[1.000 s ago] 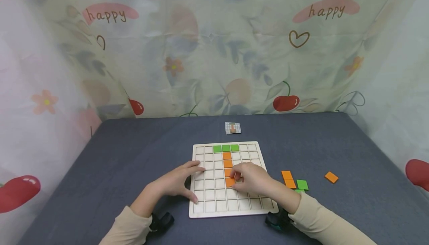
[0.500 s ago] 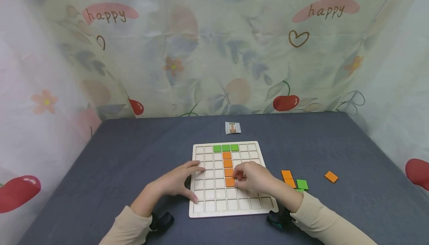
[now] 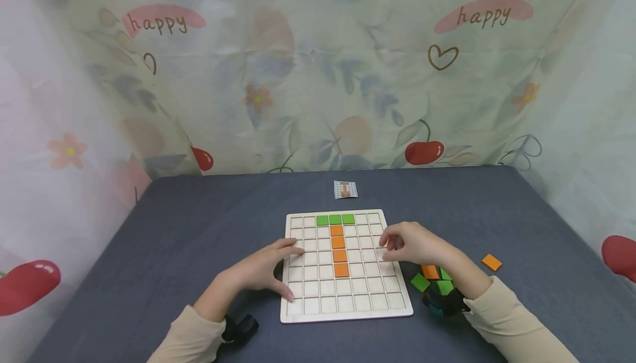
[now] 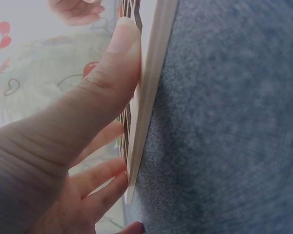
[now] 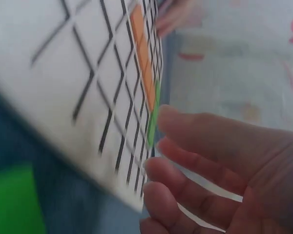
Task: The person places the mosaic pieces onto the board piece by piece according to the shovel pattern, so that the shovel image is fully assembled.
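A white gridded board [image 3: 325,302] lies on the dark table, with three green tiles [image 3: 335,219] in its far row and a column of orange tiles [image 3: 340,255] below the middle one. My left hand [image 3: 258,266] rests on the board's left edge, fingers spread; in the left wrist view its thumb [image 4: 107,73] lies along the rim [image 4: 146,92]. Over the board's right edge is my right hand [image 3: 417,243], fingers loosely bent and holding nothing, as the right wrist view of the hand [image 5: 210,170] also shows.
Several loose orange and green tiles [image 3: 419,282] lie right of the board, partly hidden under my right wrist. A single orange tile [image 3: 492,262] sits farther right. Behind the board lies a small picture card [image 3: 345,189]. A patterned curtain [image 3: 313,76] hangs behind the table.
My right hand has moved away from the orange column to the right, to the board's right edge. The column's lowest orange tile is now fully uncovered. My left hand has stayed put.
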`<move>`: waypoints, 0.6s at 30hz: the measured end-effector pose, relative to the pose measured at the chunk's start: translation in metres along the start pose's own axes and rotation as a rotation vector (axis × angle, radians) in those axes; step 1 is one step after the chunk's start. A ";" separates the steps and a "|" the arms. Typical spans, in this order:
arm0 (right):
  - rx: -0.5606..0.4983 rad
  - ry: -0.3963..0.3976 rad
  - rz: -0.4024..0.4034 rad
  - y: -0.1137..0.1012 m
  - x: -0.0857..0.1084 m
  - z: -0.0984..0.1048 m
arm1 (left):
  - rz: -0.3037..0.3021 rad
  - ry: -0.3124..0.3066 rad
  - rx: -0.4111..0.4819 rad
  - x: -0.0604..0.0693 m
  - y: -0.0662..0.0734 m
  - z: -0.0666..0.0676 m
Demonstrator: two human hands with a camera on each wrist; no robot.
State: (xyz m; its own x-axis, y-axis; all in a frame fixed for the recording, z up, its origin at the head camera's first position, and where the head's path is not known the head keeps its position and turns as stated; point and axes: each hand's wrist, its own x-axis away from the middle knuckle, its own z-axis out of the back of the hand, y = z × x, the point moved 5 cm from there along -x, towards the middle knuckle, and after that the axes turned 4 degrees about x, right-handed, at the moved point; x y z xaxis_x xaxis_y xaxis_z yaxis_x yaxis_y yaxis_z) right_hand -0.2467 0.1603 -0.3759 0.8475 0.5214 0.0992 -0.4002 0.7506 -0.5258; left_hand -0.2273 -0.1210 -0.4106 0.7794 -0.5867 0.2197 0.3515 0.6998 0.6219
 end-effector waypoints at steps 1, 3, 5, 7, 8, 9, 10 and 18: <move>-0.009 -0.006 -0.010 0.007 0.002 0.004 | -0.001 0.000 0.002 0.000 0.000 0.000; -0.019 -0.014 -0.008 0.021 0.008 0.011 | -0.002 0.000 0.004 0.000 0.000 0.000; -0.027 -0.028 -0.001 0.034 0.013 0.017 | -0.003 0.000 0.005 0.000 0.001 0.000; -0.026 -0.054 0.016 0.045 0.018 0.020 | -0.003 -0.002 0.005 0.000 0.000 0.000; -0.025 -0.068 0.029 0.050 0.020 0.022 | -0.004 -0.003 0.006 0.000 0.000 0.000; -0.028 -0.083 0.032 0.054 0.022 0.022 | -0.005 -0.003 0.006 0.000 0.000 0.000; -0.032 -0.096 0.035 0.058 0.024 0.023 | -0.007 -0.004 0.005 0.000 0.000 0.000; -0.065 -0.128 0.098 0.076 0.034 0.024 | -0.008 -0.006 0.007 0.000 -0.001 0.000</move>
State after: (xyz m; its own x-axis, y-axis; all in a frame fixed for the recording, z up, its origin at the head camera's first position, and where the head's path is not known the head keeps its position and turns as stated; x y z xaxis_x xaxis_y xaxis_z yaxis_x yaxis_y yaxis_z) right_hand -0.2568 0.2451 -0.3921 0.7527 0.6412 0.1497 -0.4516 0.6682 -0.5913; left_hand -0.2277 -0.1219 -0.4113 0.7733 -0.5948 0.2194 0.3538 0.6921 0.6292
